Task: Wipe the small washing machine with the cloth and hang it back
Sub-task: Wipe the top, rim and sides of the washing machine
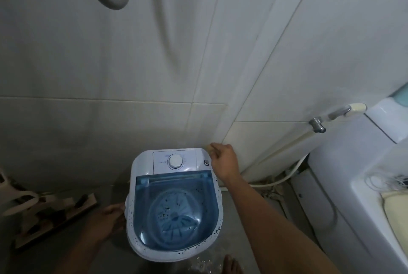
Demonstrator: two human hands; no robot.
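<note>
Bare foot [229,265], then washing machine [174,207] between both hands.

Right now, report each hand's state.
Left hand: open against the washing machine side, holding nothing.
Right hand: fingers curled at its back corner; contents unclear.

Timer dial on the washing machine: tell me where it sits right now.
In the head view, the white timer dial sits on the control panel at the washing machine's far end, above the blue lid, just left of the right hand.

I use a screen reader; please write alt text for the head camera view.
A person's two bare hands grip a small washing machine standing on a bathroom floor: left hand on its left side, right hand at its back right corner. No cloth is visible.
</note>
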